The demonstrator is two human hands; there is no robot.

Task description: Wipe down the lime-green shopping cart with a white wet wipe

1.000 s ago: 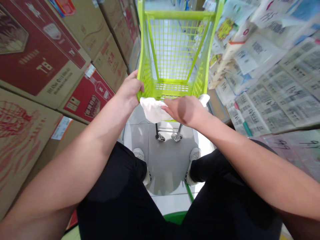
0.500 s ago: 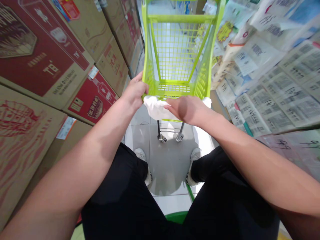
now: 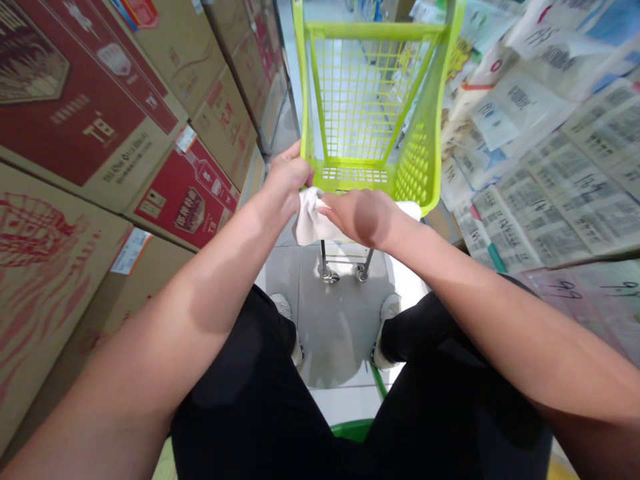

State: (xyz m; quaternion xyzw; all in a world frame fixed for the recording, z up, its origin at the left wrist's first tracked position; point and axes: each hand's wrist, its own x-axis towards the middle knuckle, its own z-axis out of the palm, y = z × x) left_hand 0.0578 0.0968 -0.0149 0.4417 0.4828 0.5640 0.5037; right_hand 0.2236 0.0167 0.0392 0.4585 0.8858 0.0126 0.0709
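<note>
A lime-green plastic shopping cart (image 3: 434,133) stands in front of me, its basket open toward me and its metal legs on small wheels. My left hand (image 3: 289,175) is wrapped round the left side edge of the cart's basket. A white cloth (image 3: 311,220) lies bunched over the basket's near edge. My right hand (image 3: 367,217) presses and grips the cloth there, close to my left hand. Part of the cloth shows to the right behind my right wrist. The fingertips of my right hand are hidden in the cloth.
Stacked cardboard cartons (image 3: 75,100) rise along my left. On the right are piles of plastic-wrapped packs (image 3: 555,173) with handwritten prices. Pale floor tiles (image 3: 330,333) lie between my shoes. Something green and round (image 3: 353,430) shows between my legs.
The cart has shifted slightly to the right and turned a little. My right hand and the cloth have come closer to my left hand, which still holds the cart's side.
</note>
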